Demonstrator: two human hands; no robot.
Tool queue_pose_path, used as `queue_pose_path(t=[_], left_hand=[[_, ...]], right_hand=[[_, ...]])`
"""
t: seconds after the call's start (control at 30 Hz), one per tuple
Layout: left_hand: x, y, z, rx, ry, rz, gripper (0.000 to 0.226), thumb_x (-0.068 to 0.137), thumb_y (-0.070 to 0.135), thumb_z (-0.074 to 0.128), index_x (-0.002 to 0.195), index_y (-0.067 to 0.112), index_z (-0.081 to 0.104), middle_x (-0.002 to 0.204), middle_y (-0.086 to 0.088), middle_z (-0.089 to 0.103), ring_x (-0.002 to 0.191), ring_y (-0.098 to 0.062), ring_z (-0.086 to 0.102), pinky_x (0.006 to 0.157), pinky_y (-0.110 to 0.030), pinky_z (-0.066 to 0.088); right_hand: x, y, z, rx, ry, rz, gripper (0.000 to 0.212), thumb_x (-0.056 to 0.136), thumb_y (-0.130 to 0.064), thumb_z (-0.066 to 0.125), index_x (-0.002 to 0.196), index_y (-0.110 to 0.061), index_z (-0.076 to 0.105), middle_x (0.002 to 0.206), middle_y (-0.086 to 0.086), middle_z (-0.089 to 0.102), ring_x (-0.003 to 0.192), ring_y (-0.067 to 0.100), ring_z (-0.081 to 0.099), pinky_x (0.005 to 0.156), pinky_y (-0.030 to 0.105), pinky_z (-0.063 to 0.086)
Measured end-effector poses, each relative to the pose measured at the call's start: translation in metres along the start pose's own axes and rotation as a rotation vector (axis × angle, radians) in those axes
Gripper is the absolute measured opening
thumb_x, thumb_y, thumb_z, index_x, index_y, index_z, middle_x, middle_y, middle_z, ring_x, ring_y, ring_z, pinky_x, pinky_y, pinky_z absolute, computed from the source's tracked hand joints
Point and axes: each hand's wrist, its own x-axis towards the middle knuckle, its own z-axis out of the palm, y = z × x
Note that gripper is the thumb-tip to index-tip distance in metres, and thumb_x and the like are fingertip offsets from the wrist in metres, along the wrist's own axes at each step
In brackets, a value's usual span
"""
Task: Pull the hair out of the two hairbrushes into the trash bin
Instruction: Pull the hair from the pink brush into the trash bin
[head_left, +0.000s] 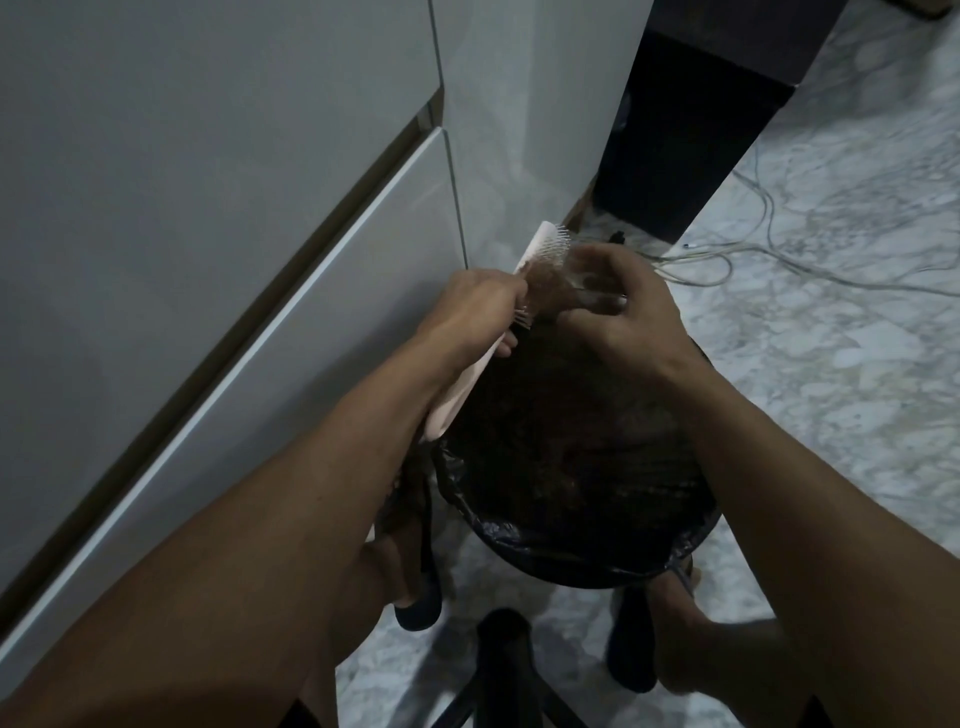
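In the middle of the frame the right hand (618, 306) is nearly closed, its fingertips pinching at the brownish hair (545, 283) that sits in the bristles; how firmly it grips I cannot tell. Just to the left of it, the left hand (475, 306) is closed around the pale hairbrush (543, 244) near its middle. The long axis of the brush runs from lower left to upper right, the handle pointing down toward the left forearm and the bristle face turned to the right hand. So the hair lies directly before the right fingers, and I judge the pull should go to the right, away from the bristles. The trash bin (519, 535), lined with a dark bag, stands directly below both hands on the marble floor (831, 364). A second hairbrush I cannot see.
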Motion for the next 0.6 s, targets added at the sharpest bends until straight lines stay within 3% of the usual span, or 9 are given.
queue_pose_path(t=[0.1,0.23,0.3,0.43,0.6], left_hand=[[-0.002,0.000,0.001,-0.001,-0.030,0.006,0.021,0.083,0.008,0.051,0.093,-0.003,0.066,0.069,-0.018,0.061,0.062,-0.032,0.063,0.063,-0.037,0.051],[-0.004,-0.002,0.000,0.051,-0.073,0.056,0.013,0.089,0.019,0.058,0.082,0.011,0.066,0.074,-0.007,0.063,0.060,-0.020,0.061,0.057,-0.030,0.051],[-0.002,-0.005,0.001,0.085,-0.070,0.084,0.015,0.091,0.023,0.059,0.081,0.015,0.066,0.068,-0.003,0.060,0.055,-0.015,0.058,0.052,-0.025,0.049],[-0.001,-0.008,0.000,0.096,-0.059,0.109,0.014,0.092,0.025,0.060,0.090,0.013,0.068,0.062,-0.001,0.058,0.051,-0.013,0.056,0.050,-0.024,0.048],[-0.002,-0.006,-0.003,0.099,-0.042,0.104,0.019,0.094,0.027,0.058,0.099,0.012,0.067,0.059,-0.001,0.057,0.047,-0.010,0.054,0.049,-0.021,0.047]], right_hand=[[-0.003,0.004,0.006,-0.091,0.035,-0.119,0.062,0.074,-0.023,0.078,0.131,-0.024,0.053,0.121,-0.004,0.061,0.105,0.007,0.059,0.087,0.024,0.051],[-0.002,0.003,0.007,-0.066,0.093,-0.188,0.027,0.080,-0.016,0.074,0.107,-0.018,0.074,0.094,0.001,0.075,0.085,0.012,0.070,0.079,0.041,0.056],[-0.002,0.002,0.006,-0.082,0.128,-0.144,0.019,0.081,-0.013,0.071,0.099,-0.016,0.077,0.086,0.003,0.076,0.078,0.015,0.071,0.074,0.041,0.057],[0.002,0.007,-0.003,-0.154,0.187,-0.054,0.024,0.078,-0.004,0.065,0.095,-0.015,0.078,0.084,0.001,0.076,0.078,0.013,0.070,0.077,0.036,0.057],[0.008,0.011,-0.012,-0.139,0.241,0.006,0.026,0.082,-0.006,0.065,0.103,-0.016,0.077,0.096,-0.001,0.076,0.087,0.007,0.068,0.089,0.028,0.055]])
